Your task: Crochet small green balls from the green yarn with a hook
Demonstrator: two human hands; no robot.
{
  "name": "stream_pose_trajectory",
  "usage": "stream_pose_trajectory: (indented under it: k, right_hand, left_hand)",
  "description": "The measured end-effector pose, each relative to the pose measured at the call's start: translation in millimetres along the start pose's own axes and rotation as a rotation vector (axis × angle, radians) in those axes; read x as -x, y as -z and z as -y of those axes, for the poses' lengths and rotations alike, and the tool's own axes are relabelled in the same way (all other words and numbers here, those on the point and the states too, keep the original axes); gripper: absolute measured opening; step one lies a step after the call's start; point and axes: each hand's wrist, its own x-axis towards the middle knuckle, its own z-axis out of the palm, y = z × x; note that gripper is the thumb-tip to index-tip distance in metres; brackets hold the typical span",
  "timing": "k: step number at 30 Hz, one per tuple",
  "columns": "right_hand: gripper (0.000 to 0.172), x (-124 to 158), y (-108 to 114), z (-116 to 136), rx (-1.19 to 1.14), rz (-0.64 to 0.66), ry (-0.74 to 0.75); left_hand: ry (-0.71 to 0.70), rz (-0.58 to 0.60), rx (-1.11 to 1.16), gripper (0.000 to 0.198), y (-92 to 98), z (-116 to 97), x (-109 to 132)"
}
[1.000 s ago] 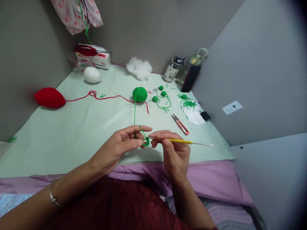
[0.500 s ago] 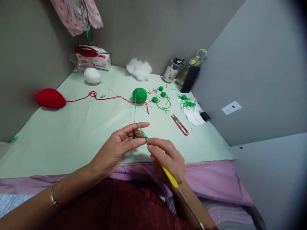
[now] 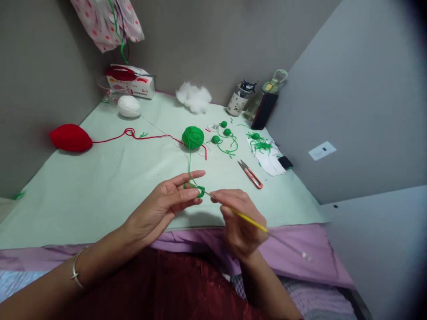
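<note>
My left hand (image 3: 171, 195) pinches a small ring of green crochet (image 3: 201, 192) between thumb and fingers, its index finger stretched out with green yarn over it. From that finger the strand runs up to the green yarn ball (image 3: 192, 137) on the table. My right hand (image 3: 243, 220) grips a crochet hook (image 3: 248, 218) by its yellow handle. The thin metal tip of the hook meets the green piece, while its long rear shaft points down to the right, blurred.
Orange-handled thread snips (image 3: 250, 174) lie right of my hands. Behind are small green crocheted balls (image 3: 227, 132), white stuffing (image 3: 194, 97), a pen jar (image 3: 239, 98) and a bottle (image 3: 267, 95). Red yarn (image 3: 71, 138) and white yarn (image 3: 129, 106) sit at left.
My right hand has moved slightly right and turned, swinging the hook flatter. The green ring shows more plainly in my left hand. The yarn ball has rolled a little toward me.
</note>
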Motion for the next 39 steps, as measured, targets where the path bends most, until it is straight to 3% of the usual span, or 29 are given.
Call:
stream_pose_trajectory:
  k: [4, 6, 8, 11, 13, 15, 17, 20, 22, 27, 32, 35, 39]
  right_hand:
    - [0.020, -6, -1, 2, -0.350, -0.173, -0.311]
    - [0.020, -7, -4, 1, -0.414, -0.149, -0.364]
    - [0.020, -4, -7, -1, -0.274, -0.080, -0.298]
    - [0.032, 4, -11, -5, 0.118, -0.009, 0.019]
    - [0.041, 7, -11, -6, 0.224, -0.007, 0.137]
    - [0.037, 6, -9, -6, 0.148, -0.042, 0.061]
    - [0.028, 2, -6, -6, -0.017, -0.128, -0.108]
    - [0.019, -5, -2, -6, -0.310, -0.232, -0.311]
    - [0.018, -7, -3, -6, -0.477, -0.231, -0.399]
    - [0.014, -5, -9, -4, -0.436, -0.094, -0.422]
    - [0.017, -6, -5, -3, -0.511, -0.061, -0.477]
    - [0.019, -6, 0, 0, -0.432, -0.045, -0.416]
    - [0.027, 0, 5, 6, 0.067, 0.103, -0.045]
  left_hand:
    - [-0.141, -0.033, -0.124, 0.041, 1.8, 2, -1]
    - [-0.201, -0.032, -0.168, 0.043, 0.4, 5, 0]
    - [-0.219, 0.000, -0.185, 0.049, -1.9, 8, 1]
    - [-0.171, 0.025, -0.146, 0.055, -4.8, 10, 0]
    - [-0.087, 0.028, -0.090, 0.055, -4.7, 9, 0]
    - [-0.006, 0.038, -0.028, 0.050, -2.6, 6, -2]
    - [0.029, 0.052, 0.010, 0.042, 1.0, 2, -2]
    - [0.010, 0.065, -0.002, 0.033, 5.9, -1, -2]
    - [-0.030, 0.069, -0.039, 0.030, 6.6, 0, -2]
    - [-0.117, 0.057, -0.201, 0.036, 1.0, 5, 0]
    - [-0.104, 0.075, -0.197, 0.043, 1.7, 2, 1]
    - [-0.107, 0.078, -0.193, 0.041, 3.2, 1, 2]
    - [-0.134, 0.038, -0.211, 0.050, 2.3, 2, 3]
